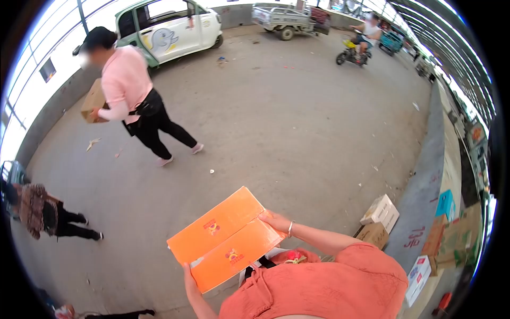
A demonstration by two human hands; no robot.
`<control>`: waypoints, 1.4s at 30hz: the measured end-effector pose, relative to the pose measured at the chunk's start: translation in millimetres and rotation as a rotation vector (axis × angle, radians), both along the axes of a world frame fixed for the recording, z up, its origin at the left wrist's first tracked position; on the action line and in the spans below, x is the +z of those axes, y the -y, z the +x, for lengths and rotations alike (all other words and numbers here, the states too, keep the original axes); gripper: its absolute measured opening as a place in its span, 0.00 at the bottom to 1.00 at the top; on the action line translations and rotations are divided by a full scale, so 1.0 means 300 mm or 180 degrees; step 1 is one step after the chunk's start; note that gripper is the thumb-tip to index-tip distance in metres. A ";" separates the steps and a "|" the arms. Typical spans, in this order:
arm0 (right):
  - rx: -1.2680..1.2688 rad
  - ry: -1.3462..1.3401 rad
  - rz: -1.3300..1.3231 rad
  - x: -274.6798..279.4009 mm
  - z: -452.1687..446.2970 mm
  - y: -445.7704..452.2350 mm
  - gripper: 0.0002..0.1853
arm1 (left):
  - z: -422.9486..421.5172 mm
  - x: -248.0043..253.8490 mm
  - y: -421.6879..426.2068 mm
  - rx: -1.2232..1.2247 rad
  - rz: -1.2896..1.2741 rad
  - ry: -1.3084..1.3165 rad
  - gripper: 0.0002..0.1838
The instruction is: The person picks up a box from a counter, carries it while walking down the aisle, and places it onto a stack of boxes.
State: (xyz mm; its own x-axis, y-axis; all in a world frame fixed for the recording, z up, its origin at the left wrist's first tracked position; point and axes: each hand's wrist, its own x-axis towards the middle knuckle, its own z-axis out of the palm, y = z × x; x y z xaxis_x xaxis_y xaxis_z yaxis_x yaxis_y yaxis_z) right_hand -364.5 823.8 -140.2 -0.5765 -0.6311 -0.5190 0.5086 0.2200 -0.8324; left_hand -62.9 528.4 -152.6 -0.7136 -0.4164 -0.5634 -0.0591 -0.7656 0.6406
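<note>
An orange cardboard box [215, 247] with small printed emblems on its top flaps is held in front of my body. My right hand [275, 221], with a bracelet at the wrist, grips its right end beside the seam. My left hand [191, 276] is closed on the opposite end, near a pale scuffed patch on the seam. The undersides of the box and some fingers are hidden. The top flaps lie closed along the seam.
A person in pink [127, 80] carries a brown box [94, 102]; another person [45, 210] is at left. Ahead are a small vehicle [167, 29], a cargo tricycle [284, 20] and a rider [366, 32]. Cartons [380, 212] stand by the low wall [425, 175].
</note>
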 end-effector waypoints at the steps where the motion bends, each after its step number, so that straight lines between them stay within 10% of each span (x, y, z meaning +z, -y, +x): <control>1: 0.0007 -0.0051 0.0063 -0.018 -0.006 -0.007 0.29 | -0.002 0.006 -0.011 0.0009 -0.0025 0.0033 0.31; 42: 0.0721 0.0378 -0.0398 -0.202 -0.323 0.042 0.26 | -0.108 -0.062 -0.219 0.0952 -0.0596 0.0501 0.29</control>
State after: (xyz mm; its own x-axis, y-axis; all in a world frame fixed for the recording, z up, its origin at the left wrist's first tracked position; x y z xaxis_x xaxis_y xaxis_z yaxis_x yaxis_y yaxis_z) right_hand -461.3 811.1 -200.8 -0.3533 -0.8002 -0.4846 0.5537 0.2386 -0.7978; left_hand -95.4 594.1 -171.2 -0.4558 -0.6992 -0.5509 0.0404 -0.6345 0.7719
